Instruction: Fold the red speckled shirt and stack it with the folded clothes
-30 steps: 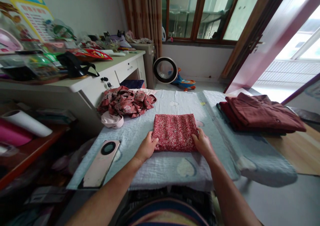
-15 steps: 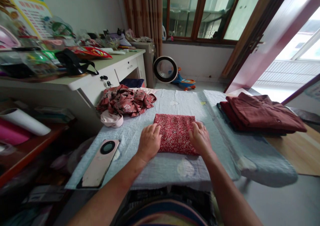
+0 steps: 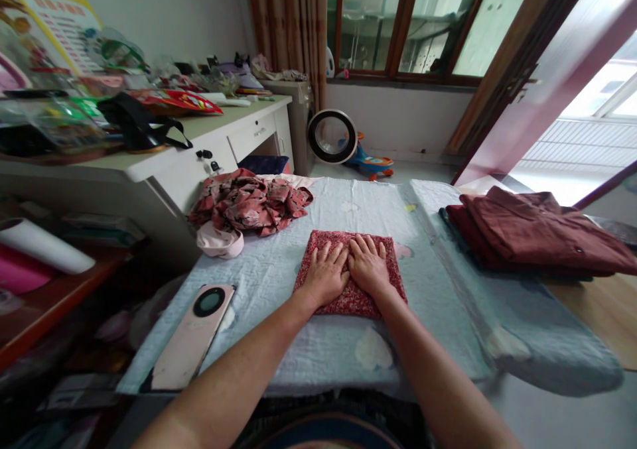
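Seeing a phone [image 3: 192, 339] lying camera side up, at left. Also seeing a curtain [image 3: 288, 28] hanging beside a window [image 3: 428, 28].

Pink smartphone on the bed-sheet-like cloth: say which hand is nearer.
Left. The left hand lies on the folded red patterned garment, right of the smartphone; the right hand lies there too, farther right.

The left hand [image 3: 326, 280] and right hand [image 3: 369, 264] lie flat on a folded cloth [image 3: 352, 302] (red, finely patterned) over the pale-blue sheet [image 3: 438, 290]. Leftward are a phone [image 3: 192, 344] and a crumpled heap [image 3: 253, 202]; rightward, a maroon stack [image 3: 545, 233].
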Tool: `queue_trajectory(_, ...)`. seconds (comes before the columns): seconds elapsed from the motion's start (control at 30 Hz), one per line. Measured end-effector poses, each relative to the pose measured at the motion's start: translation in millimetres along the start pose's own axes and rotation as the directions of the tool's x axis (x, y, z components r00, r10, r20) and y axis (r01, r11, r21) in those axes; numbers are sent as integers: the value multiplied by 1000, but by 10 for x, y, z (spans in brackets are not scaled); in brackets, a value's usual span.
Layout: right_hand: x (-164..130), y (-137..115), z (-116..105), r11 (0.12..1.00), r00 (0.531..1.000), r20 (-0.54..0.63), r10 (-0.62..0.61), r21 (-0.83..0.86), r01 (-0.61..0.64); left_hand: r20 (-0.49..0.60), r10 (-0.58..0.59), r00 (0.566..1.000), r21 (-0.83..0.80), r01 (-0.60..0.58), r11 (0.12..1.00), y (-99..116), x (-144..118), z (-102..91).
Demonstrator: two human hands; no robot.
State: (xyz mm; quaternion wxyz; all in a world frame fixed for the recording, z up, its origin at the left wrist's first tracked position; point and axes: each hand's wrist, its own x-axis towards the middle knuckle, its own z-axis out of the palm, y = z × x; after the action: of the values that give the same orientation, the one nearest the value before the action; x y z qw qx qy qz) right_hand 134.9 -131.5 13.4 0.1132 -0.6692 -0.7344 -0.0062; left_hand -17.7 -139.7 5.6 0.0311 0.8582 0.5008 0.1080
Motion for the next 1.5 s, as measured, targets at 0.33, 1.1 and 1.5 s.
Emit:
queue_trajectory(0.33,17,-35,-11,999,996,83,45,-28,-43,-20,-37,999,-118,34,992,-10,444,-204)
queue_trajectory(1.1,238,223,62,999,1000,6,2,39,-2,-91,-241,966,23,243,970,9,494,2)
queue_trajectory(1.5,239,271,13,995,999,-49,-10,96,15,-48,-35,998,-38,33,999,26,468,-26)
